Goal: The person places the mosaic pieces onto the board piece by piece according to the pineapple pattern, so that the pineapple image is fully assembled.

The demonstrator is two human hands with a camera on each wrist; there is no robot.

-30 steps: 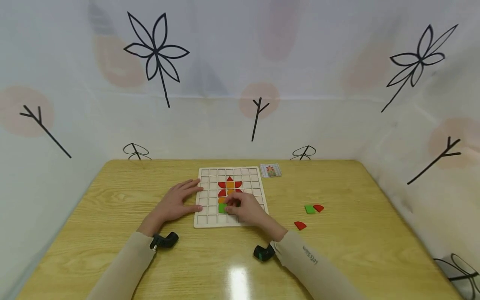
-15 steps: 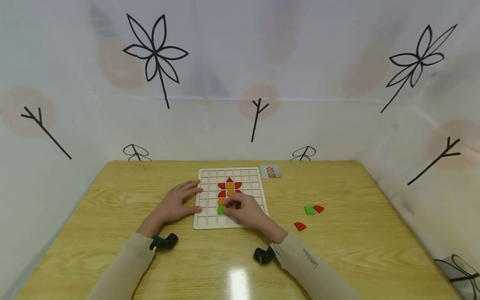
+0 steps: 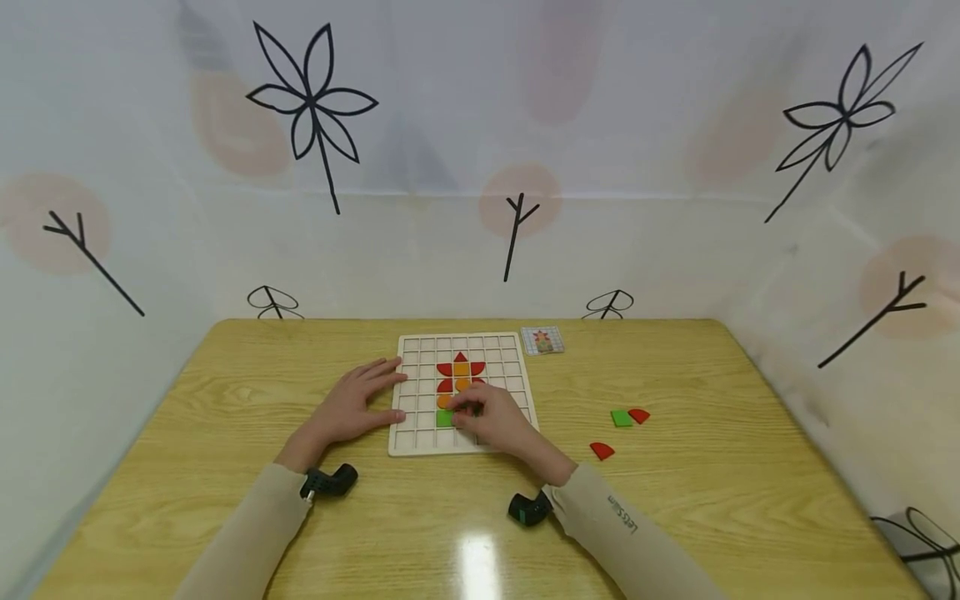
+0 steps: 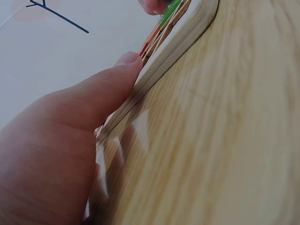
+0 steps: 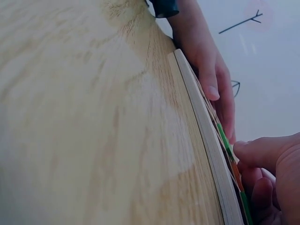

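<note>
A white grid board (image 3: 416, 354) lies on the table, with red, orange and green tiles set in a flower-like pattern. My left hand (image 3: 352, 406) rests along its left edge, fingers spread and fairly straight; in the left wrist view the thumb (image 4: 108, 84) touches the rim (image 4: 164, 61). Over the lower middle of the board is my right hand (image 3: 495, 417), fingers curled. Its thumb (image 5: 262, 152) and index fingertip meet near a green square tile (image 3: 443, 419) and an orange round tile (image 3: 444, 402). Whether it pinches a tile I cannot tell; the hand covers tiles beneath it.
A small pattern card (image 3: 542, 340) lies off the board's top right corner. To the right sit a loose green square (image 3: 622, 418), a red quarter-circle (image 3: 639, 416) beside it and another red quarter-circle (image 3: 602, 451) nearer me. Patterned cloth (image 3: 480, 258) stands behind the table.
Both hands stay almost in place. Only small shifts of the right fingertips around the green square show; the loose tiles lie as before.
</note>
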